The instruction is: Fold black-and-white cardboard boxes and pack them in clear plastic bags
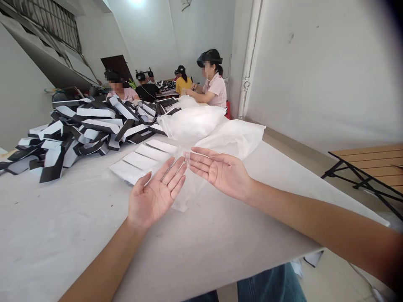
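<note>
Left hand (154, 199): palm up over the table (78, 235), fingers straight and thumb apart, the grip wide.
Right hand (222, 173): palm up too, fingers stretched toward the left, also wide.
Fingertips: those of the two hands come close together, a small clear bit (187, 157) between them (whether it is pinched or merely behind them, I cannot tell).
Packet (141, 156): flat on the table just beyond the left hand, clear film with white pieces in a row; its near right part is hidden by the fingers.
Bag (197, 121): white, thin and crumpled, on the table beyond the right hand, its loose edge spread to the right.
Pile (100, 123): black and white strips heaped at the far left of the table, beyond the packet.
Co-worker (215, 88): in a pink top, at the far side of the bag; others sit further back.
Bench (374, 161): slatted wood on black legs, right of the table.
Jeans (270, 285): below the near edge.
</note>
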`<state>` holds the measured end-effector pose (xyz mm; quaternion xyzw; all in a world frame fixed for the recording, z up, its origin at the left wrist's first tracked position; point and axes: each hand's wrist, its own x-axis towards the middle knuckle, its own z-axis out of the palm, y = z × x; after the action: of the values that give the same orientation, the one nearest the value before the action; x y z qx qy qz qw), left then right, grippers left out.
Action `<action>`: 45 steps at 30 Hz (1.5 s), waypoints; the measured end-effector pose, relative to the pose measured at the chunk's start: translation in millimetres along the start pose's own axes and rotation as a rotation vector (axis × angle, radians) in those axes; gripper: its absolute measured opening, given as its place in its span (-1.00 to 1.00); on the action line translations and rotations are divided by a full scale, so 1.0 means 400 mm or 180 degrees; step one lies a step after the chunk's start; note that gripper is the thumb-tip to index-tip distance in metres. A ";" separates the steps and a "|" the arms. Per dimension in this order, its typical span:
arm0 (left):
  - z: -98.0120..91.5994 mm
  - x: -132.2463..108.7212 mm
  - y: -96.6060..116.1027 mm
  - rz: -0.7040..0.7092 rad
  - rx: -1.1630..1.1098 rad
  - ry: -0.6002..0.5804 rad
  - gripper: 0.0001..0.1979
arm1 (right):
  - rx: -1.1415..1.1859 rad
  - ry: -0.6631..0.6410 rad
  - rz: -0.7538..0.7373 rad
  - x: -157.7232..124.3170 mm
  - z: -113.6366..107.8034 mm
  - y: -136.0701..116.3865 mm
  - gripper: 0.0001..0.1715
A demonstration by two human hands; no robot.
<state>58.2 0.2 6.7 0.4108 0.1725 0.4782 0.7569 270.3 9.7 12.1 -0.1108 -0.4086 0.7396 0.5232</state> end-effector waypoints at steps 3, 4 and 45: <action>0.000 0.000 0.000 0.0039 -0.0002 -0.0007 -0.50 | 0.0052 -0.0012 0.0013 -0.001 -0.003 0.001 -0.55; -0.001 -0.001 0.000 0.0056 -0.0008 -0.0014 -0.51 | 0.0064 -0.0020 0.0011 -0.001 -0.003 0.002 -0.55; 0.052 -0.016 -0.039 0.0165 0.0181 0.0116 -0.73 | -0.0424 -0.0901 0.1535 -0.048 0.054 0.058 -0.34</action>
<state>77.7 -18.0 6.2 0.4277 0.1891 0.5000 0.7290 249.8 -20.2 4.0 -0.1346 -0.4871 0.8223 0.2615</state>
